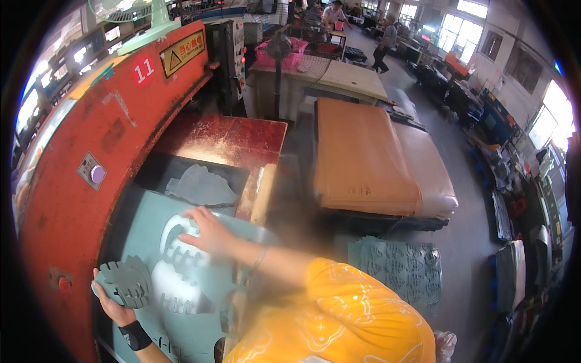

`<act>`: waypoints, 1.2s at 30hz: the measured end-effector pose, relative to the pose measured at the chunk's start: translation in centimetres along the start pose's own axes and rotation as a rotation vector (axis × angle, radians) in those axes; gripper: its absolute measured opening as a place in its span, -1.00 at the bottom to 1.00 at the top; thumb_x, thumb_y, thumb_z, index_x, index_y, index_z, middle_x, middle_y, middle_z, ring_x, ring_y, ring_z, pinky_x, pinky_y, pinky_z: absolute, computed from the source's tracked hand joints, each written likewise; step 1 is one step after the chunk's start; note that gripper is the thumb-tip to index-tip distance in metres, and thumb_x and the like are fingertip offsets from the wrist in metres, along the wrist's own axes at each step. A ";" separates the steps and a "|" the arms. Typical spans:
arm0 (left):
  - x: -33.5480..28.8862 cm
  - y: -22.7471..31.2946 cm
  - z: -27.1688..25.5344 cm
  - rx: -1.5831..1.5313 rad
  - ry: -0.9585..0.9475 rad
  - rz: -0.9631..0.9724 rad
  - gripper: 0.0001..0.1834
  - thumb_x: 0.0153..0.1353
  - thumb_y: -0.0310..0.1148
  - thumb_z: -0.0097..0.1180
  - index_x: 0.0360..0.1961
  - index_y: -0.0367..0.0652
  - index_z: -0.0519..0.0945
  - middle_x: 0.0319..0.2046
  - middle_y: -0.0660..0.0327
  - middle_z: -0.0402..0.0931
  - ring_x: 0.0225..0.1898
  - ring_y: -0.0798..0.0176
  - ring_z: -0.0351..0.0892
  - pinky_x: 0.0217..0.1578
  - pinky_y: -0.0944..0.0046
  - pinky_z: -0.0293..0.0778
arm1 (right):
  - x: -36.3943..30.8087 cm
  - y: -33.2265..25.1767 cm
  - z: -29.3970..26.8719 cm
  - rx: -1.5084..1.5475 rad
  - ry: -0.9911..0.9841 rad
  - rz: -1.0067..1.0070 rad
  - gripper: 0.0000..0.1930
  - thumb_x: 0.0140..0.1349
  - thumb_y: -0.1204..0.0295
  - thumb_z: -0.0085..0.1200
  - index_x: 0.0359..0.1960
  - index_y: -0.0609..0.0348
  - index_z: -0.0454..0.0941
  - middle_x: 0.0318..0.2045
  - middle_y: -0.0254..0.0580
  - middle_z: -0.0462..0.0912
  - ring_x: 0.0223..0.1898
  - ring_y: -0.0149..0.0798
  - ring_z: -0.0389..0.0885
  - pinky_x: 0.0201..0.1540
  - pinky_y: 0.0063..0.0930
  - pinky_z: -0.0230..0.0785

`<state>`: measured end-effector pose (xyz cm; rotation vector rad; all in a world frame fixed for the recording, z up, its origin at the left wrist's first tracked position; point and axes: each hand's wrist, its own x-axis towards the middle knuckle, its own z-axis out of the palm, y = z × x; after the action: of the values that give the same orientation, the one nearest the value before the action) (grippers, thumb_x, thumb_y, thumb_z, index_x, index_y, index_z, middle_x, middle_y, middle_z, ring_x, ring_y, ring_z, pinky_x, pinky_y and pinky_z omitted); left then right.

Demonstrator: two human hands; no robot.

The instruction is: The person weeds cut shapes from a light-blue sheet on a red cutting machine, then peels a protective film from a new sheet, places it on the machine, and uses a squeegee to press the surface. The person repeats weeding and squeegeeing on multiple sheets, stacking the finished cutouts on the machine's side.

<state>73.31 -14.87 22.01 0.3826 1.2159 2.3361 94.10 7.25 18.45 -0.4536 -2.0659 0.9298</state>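
Left hand gripping grey-green toothed pieces beside red machine. Right hand reaching over upper white toothed shape on green sheet; cannot tell whether its grip is closing on it. Lower white shape lying near.

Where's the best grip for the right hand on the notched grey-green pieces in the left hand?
Probably the right-hand edge of the notched pieces, from the right: the left hand holds their lower-left side, leaving that edge free. They look thin and flat, so the right hand might pinch across both faces.
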 end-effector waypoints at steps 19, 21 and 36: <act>-1.8 -1.2 2.8 0.072 0.090 0.138 -0.45 0.38 -0.03 -0.21 0.21 -0.22 0.31 -0.35 0.31 0.41 -0.36 0.48 0.37 -0.28 0.46 0.38 | -1.1 -2.9 6.1 0.153 -0.176 0.036 -0.87 0.19 0.37 0.02 -0.32 0.15 0.43 -0.63 -0.20 0.45 -0.49 -0.06 0.56 -0.44 -0.25 0.36; -0.9 -0.2 2.6 0.141 0.041 0.166 -0.46 0.38 -0.04 -0.20 0.20 -0.22 0.32 -0.35 0.32 0.41 -0.37 0.50 0.36 -0.27 0.45 0.38 | -1.4 -3.5 5.2 0.249 -0.245 0.018 -0.76 0.20 0.28 0.03 -0.23 0.13 0.34 -0.66 -0.14 0.43 -0.53 -0.03 0.51 -0.45 -0.21 0.30; 2.3 6.7 -1.7 -0.090 0.036 0.212 -0.52 0.40 -0.14 -0.28 0.26 -0.11 0.25 0.03 0.11 0.39 0.05 0.11 0.40 0.09 0.09 0.34 | -3.1 -1.7 7.4 -0.152 -0.447 0.044 -0.78 0.27 0.40 -0.27 -0.17 0.08 0.44 -0.36 0.04 0.59 -0.26 0.10 0.55 -0.17 -0.09 0.38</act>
<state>68.67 -18.09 26.63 0.4608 1.1299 2.5774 90.12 0.85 15.08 -0.3970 -2.5534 0.9685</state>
